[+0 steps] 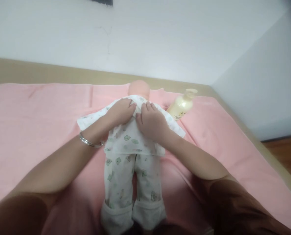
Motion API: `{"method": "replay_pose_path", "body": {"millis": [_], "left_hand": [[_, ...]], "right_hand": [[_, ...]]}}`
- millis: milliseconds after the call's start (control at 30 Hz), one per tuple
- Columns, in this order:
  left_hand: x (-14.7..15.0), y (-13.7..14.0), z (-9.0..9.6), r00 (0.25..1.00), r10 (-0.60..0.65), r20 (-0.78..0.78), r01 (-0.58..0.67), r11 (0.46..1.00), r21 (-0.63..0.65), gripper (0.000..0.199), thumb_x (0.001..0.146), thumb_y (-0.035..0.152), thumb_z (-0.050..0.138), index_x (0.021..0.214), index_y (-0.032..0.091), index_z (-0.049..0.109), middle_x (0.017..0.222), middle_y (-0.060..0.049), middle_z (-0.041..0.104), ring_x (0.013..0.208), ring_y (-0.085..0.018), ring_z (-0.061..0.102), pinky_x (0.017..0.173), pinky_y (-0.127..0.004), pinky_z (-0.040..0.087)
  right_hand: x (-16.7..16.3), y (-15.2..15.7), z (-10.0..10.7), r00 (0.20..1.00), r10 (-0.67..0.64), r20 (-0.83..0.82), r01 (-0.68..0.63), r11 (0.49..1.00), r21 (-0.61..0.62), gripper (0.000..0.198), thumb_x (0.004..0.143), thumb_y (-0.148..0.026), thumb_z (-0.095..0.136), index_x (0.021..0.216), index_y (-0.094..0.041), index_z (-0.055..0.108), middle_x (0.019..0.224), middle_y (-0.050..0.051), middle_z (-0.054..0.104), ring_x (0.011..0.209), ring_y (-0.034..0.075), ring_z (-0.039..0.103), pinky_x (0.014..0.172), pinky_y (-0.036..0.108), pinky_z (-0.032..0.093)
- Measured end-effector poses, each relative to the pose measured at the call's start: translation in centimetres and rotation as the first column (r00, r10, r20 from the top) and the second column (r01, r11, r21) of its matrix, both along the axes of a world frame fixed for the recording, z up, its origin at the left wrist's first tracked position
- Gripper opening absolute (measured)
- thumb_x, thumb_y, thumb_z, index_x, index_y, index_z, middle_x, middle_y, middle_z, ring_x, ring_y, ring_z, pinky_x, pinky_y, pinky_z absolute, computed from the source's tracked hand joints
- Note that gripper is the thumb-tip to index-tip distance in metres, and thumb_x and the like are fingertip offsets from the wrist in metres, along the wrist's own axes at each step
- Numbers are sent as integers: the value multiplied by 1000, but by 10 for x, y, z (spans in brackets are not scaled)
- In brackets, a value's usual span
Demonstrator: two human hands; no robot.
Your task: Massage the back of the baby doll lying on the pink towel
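A baby doll (138,88) lies on a pink sheet with its head away from me. It wears a white long-sleeved baby shirt (128,138) with a small green print and matching trousers (119,176) with turned-up cuffs. Just below the doll's neck, my left hand (122,111) is closed on the shirt fabric, its fingertips pinching the cloth. My right hand (152,120) grips the shirt right beside it, fingers bent and thumb toward the left hand. Both hands hide part of the shirt's neckline. A silver bracelet (88,141) circles my left wrist.
The pink sheet (37,130) covers a bed or table with a tan edge (62,72) along the white wall (160,39). A cream pump bottle (182,106) leans or lies tilted beside the doll's right-hand sleeve. Wooden floor (286,155) shows at the far right.
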State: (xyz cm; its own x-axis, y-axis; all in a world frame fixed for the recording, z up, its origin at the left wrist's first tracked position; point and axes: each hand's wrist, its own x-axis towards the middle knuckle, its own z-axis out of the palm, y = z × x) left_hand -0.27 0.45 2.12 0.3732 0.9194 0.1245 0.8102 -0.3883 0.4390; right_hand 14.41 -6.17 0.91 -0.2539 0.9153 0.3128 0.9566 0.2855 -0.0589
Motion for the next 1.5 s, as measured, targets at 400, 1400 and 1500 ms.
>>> {"method": "replay_pose_path", "body": {"millis": [400, 1400, 1500], "left_hand": [[6, 1, -22, 992, 66, 105, -75, 993, 90, 40, 98, 35, 27, 99, 15, 62, 112, -16, 69, 108, -30, 60, 100, -46, 46], [-2, -1, 10, 994, -1, -108, -5, 999, -54, 39, 98, 38, 33, 91, 16, 65, 100, -11, 72, 87, -25, 66, 80, -37, 52], [2, -6, 6, 990, 22, -137, -18, 999, 34, 41, 100, 36, 31, 93, 14, 65, 102, -14, 72, 93, -27, 66, 84, -39, 52]], "right_hand": [[22, 39, -5, 977, -33, -212, 10, 994, -107, 46, 102, -36, 35, 123, -3, 60, 135, 24, 61, 132, 36, 53, 114, 52, 42], [5, 4, -10, 993, 103, -53, -99, 992, 83, 53, 101, -22, 30, 140, 6, 50, 142, 27, 55, 138, 36, 49, 120, 49, 37], [10, 12, -7, 990, 100, -104, -99, 995, 15, 51, 101, -23, 29, 137, 3, 54, 142, 24, 57, 140, 34, 48, 121, 48, 36]]}}
